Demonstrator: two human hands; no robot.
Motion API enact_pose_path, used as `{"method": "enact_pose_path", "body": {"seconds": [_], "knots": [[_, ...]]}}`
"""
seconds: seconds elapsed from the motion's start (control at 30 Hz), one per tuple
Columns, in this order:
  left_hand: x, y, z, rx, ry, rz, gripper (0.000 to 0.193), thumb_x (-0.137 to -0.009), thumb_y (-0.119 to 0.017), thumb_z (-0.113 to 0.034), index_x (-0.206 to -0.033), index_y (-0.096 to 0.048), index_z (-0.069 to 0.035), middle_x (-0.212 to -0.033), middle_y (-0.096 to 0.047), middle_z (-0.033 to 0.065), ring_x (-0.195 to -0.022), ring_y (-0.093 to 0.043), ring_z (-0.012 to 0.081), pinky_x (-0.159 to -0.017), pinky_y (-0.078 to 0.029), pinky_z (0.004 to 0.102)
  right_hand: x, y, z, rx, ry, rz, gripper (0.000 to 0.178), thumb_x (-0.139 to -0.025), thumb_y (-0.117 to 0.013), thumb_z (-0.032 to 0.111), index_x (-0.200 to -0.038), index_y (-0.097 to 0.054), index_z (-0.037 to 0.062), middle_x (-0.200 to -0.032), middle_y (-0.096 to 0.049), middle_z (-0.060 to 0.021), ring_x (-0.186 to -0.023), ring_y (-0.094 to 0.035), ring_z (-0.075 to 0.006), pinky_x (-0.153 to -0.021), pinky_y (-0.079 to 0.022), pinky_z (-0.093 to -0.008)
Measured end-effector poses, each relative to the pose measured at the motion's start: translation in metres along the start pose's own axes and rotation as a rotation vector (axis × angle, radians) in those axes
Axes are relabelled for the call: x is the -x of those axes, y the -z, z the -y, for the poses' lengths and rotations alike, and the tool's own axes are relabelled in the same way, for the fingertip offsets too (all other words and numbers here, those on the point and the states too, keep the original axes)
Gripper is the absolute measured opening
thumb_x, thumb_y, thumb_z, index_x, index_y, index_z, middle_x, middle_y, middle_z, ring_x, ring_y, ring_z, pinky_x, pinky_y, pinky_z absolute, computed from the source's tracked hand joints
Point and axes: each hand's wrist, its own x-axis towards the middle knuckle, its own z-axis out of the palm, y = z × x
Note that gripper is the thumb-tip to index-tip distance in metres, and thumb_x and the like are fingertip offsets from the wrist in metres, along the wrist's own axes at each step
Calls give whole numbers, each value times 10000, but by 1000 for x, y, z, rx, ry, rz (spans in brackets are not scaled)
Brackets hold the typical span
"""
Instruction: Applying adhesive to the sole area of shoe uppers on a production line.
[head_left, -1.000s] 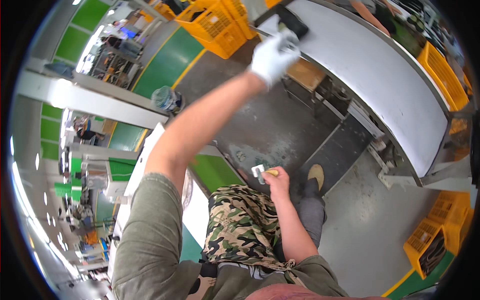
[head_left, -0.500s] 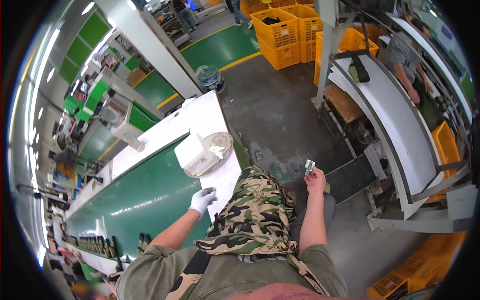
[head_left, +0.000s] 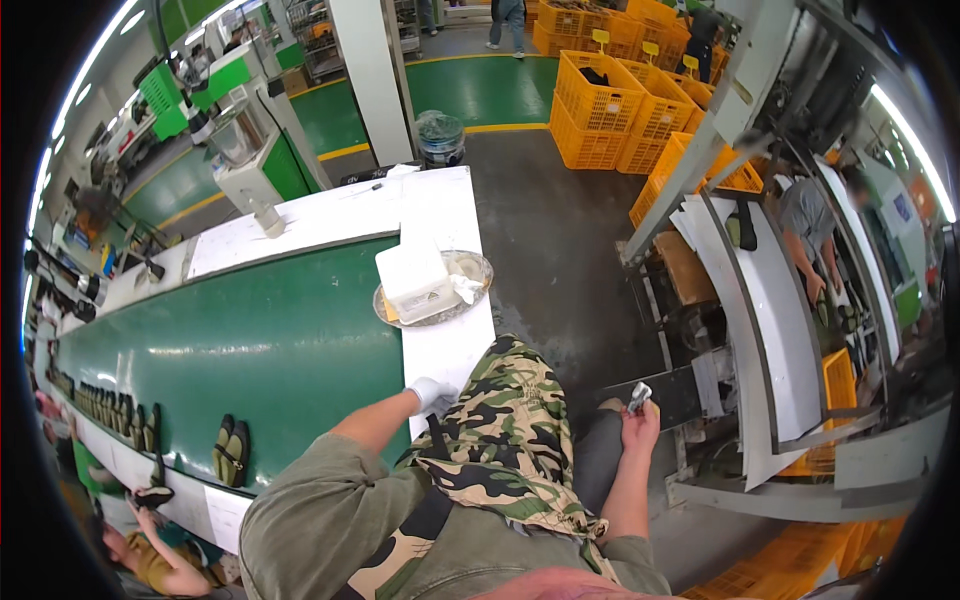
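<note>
Evidently, handling goes best here with care for what surrounds both hands. At the far left, a row of shoes [head_left: 123,412] stands along the green surface [head_left: 270,330], with a dark pair of shoes [head_left: 237,453] just to the right; reaching low over them would be unwise. Toward the middle, a white box [head_left: 415,282] rests on a round tray [head_left: 450,314] on the white tabletop [head_left: 440,350], so a wide sideways sweep would risk a knock. The gloved left hand [head_left: 431,395] is between that tabletop and the camouflage apron [head_left: 515,410], fingers curled; whether it holds anything, I cannot tell. Well apart from it, the bare right hand [head_left: 640,428] is closed on a small shiny thing [head_left: 638,396], too small to identify, sticking up past the fingers. A firm fingertip pinch, pointing it away from the apron, seems wise. Farther right, the white bench [head_left: 785,350] calls for elbow room.
</note>
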Motion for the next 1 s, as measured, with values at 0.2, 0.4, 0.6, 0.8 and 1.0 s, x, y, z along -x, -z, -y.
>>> {"method": "enact_pose_path", "body": {"seconds": [0.2,0.4,0.6,0.8,1.0], "knots": [[-8,13,8,15,180,79,385,-858,-658,-420,-932,-716,-47,-936,-711,155,-814,-664,305,-662,-496,414,-9,-9,8,31,38,-179,154,-936,-616,235,-1015,-620,103,-889,-642,-66,-762,-620,-233,-654,-534,-415],[-5,11,2,-3,140,59,391,-850,-667,-402,-877,-695,-13,-898,-704,159,-775,-674,325,-670,-519,430,-19,-12,1,79,20,-251,121,-920,-636,236,-918,-623,115,-817,-631,-50,-735,-610,-233,-698,-522,-456],[-15,11,10,73,122,84,366,-848,-680,-376,-807,-682,-12,-799,-680,146,-679,-650,307,-655,-531,435,-20,-18,-2,113,12,-251,63,-901,-652,181,-896,-616,129,-815,-628,-52,-737,-607,-230,-682,-523,-457],[0,7,2,51,123,39,352,-860,-662,-380,-765,-680,-42,-771,-680,123,-674,-655,293,-666,-527,418,-12,-21,1,132,31,-263,81,-892,-648,134,-939,-592,99,-824,-622,-85,-713,-612,-238,-649,-543,-445],[14,3,-11,15,121,42,312,-849,-646,-370,-773,-690,-70,-747,-687,85,-619,-655,269,-605,-528,397,-1,-21,9,143,37,-284,71,-881,-659,142,-920,-608,110,-819,-630,-73,-730,-610,-237,-665,-532,-442]]}}
